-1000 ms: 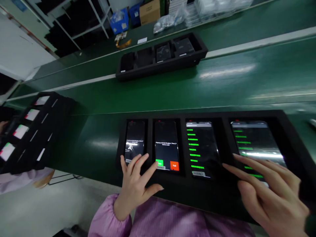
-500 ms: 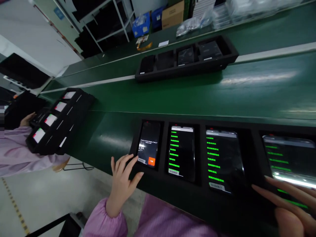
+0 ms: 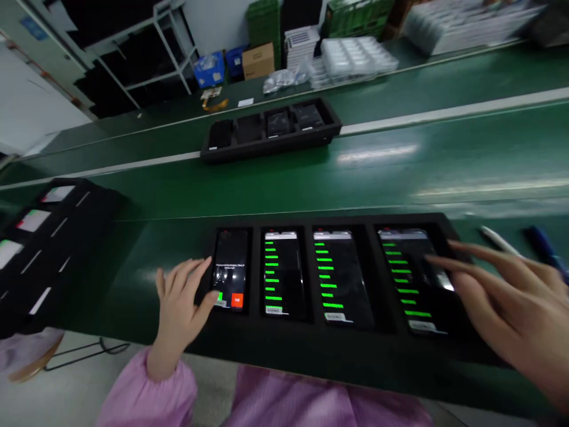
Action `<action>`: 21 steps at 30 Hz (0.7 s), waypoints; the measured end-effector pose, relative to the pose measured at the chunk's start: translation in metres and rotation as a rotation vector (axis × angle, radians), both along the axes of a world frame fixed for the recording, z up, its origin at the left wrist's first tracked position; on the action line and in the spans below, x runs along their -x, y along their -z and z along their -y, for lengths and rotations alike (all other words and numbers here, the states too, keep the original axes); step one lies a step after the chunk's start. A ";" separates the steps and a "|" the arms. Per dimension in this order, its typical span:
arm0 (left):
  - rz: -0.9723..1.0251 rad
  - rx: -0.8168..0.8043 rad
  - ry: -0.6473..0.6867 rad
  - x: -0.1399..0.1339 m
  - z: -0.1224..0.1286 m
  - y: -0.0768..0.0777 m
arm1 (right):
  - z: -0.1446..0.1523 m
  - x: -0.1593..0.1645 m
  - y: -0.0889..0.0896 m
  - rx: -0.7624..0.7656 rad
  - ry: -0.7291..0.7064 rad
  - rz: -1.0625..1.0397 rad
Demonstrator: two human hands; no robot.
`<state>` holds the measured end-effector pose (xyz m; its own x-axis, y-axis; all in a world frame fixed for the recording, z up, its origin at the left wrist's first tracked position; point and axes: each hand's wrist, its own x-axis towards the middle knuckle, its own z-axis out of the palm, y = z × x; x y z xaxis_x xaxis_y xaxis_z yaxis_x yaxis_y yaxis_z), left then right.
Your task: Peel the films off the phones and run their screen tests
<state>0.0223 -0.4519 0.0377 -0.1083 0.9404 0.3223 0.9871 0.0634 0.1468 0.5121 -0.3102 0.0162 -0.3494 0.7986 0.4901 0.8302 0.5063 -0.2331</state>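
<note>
A black tray (image 3: 284, 333) holds several smartphones in a row of slots. My left hand (image 3: 180, 299) is at its left end, fingers spread, fingertips beside the leftmost phone (image 3: 230, 267). That screen shows a line of white text, a green patch and a red "Fail" button. The second phone (image 3: 284, 279) and third phone (image 3: 340, 279) show lists of green lines. Over the right side of the rightmost phone (image 3: 409, 273), also listing green lines, my right hand (image 3: 511, 296) reaches with fingers stretched out. Whether its fingertips touch the glass I cannot tell.
Another black tray (image 3: 271, 148) with dark devices sits farther back. Stacked black trays (image 3: 75, 237) with lit screens stand at left. A white pen (image 3: 500, 240) and a blue pen (image 3: 546, 249) lie at right. Clear plastic trays (image 3: 355, 56) and a cardboard box (image 3: 258, 61) are behind.
My view has swung right, bringing the pens and the tray's right end into sight. My right hand has shifted up the rightmost phone. A green patch now shows on the leftmost screen.
</note>
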 end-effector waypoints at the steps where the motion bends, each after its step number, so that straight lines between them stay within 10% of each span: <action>1: -0.002 0.055 0.005 0.002 -0.020 -0.002 | -0.012 0.003 -0.005 0.033 0.048 0.063; 8: -0.055 0.110 0.092 -0.004 -0.074 -0.012 | -0.030 0.021 -0.016 0.066 -0.018 0.228; 15: -0.095 0.170 0.339 -0.070 -0.110 -0.011 | -0.032 0.109 -0.027 0.057 -0.267 0.264; 21: 0.069 0.168 0.362 -0.019 -0.055 0.005 | -0.009 0.060 -0.029 0.030 -0.197 0.214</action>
<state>0.0410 -0.3965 0.0324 0.2232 0.9607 0.1649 0.9383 -0.2576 0.2306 0.4517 -0.3015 0.0450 -0.5919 0.7182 0.3659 0.7485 0.6582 -0.0809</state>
